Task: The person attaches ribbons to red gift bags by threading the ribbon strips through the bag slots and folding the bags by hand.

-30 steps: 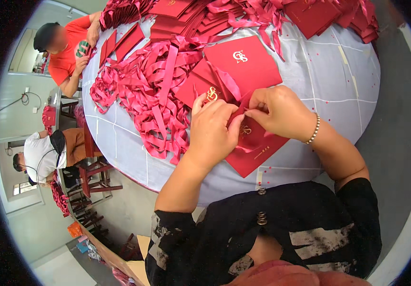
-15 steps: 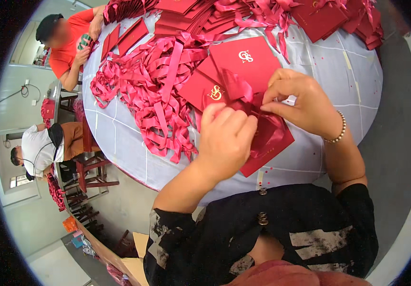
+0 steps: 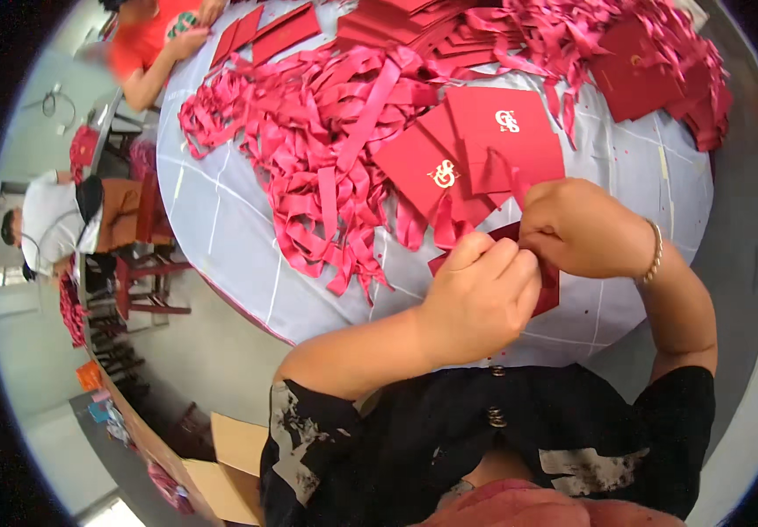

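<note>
Over the near edge of the round table, my left hand [image 3: 482, 294] and my right hand [image 3: 585, 228] sit closed side by side, nearly touching. Both pinch a dark pink ribbon [image 3: 446, 226], whose loose ends stick out above the fists. Beneath them lies a red card-like folder [image 3: 551, 290], mostly covered by my hands. Just beyond rest several more red folders [image 3: 515, 132], overlapping, with a pale monogram on the top one and a gold one on another. A beaded bracelet [image 3: 655, 250] circles my right wrist.
Left of the folders spreads a tangled heap of pink ribbons [image 3: 308, 132]. More red folders [image 3: 396, 22] are piled at the far side, others with ribbons [image 3: 634, 75] at the far right. Across the table sits a person in orange [image 3: 146, 57]. A cardboard box [image 3: 236, 443] stands lower left.
My hands have drawn together and come nearer to me, the right one closing into a fist. The ribbon's loop has collapsed into short ends. The view has shifted, moving the table's contents rightward.
</note>
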A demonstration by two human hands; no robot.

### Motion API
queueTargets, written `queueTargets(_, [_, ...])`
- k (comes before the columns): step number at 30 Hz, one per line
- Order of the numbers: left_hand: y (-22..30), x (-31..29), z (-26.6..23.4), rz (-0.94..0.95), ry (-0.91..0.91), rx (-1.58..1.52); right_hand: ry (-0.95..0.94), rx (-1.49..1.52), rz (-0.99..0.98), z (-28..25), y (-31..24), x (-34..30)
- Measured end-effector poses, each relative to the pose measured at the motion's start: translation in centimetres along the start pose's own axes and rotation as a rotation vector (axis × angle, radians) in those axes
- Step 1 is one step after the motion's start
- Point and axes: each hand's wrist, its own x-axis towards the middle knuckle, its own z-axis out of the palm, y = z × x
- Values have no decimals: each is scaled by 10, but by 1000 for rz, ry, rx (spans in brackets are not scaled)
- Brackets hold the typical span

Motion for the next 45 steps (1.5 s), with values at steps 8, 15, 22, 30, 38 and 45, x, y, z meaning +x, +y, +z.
queueTargets(8, [10, -7, 3, -6, 62, -77, 149, 894, 476, 0, -12, 32])
queueTargets(15, [8, -10, 3, 15, 77, -39, -373, 437, 591, -3, -9, 59])
queueTargets(22, [9, -13, 13, -6, 32, -46, -421, 821, 418, 6, 0, 52])
queueTargets(30, [6, -9, 11, -19, 36, -31, 84, 880, 442, 28, -9, 37])
queueTargets(38, [0, -5, 19, -256, 25, -322, 497, 816, 363, 31, 27, 39])
queueTargets(45, [-13, -5, 12, -346, -56, -336, 771, 830, 207, 23, 28, 27])
